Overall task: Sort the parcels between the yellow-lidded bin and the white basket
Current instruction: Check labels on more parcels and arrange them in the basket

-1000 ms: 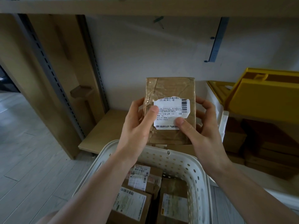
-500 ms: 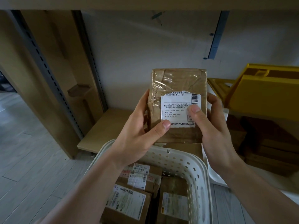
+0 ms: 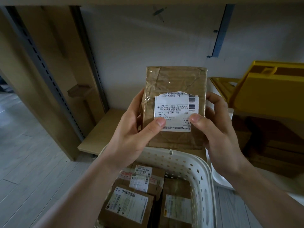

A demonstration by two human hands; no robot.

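Shelving (image 3: 54, 76) of pale wood with a slotted metal upright stands well to the left of the hands, and a white wall fills the space behind them. Floorboards (image 3: 24, 162) in grey run below the left forearm. To the right of the right hand sits the bin (image 3: 220, 178), white-bodied, with its yellow lid (image 3: 271, 86) swung up and open; brown boxes lie dimly inside it, beyond the right wrist. Directly beneath both hands is the white basket (image 3: 194, 163), its wall full of round holes, and inside it, under the left forearm, several brown parcels (image 3: 128, 206) lie flat with white labels facing up.

Between the two hands, held upright above the far rim of the basket, is a flat brown parcel (image 3: 176, 83) wrapped in creased tape. The left hand (image 3: 131, 134) grips its left edge, fingers behind and thumb pressed on the front at the lower left corner of the label. The right hand (image 3: 218, 129) grips the right edge the same way, fingers curled round the back and thumb on the front at the label's lower right. The white label (image 3: 174, 111), torn along its top edge, faces the camera with printed text and a barcode on its right side, and lies between the two thumbs.
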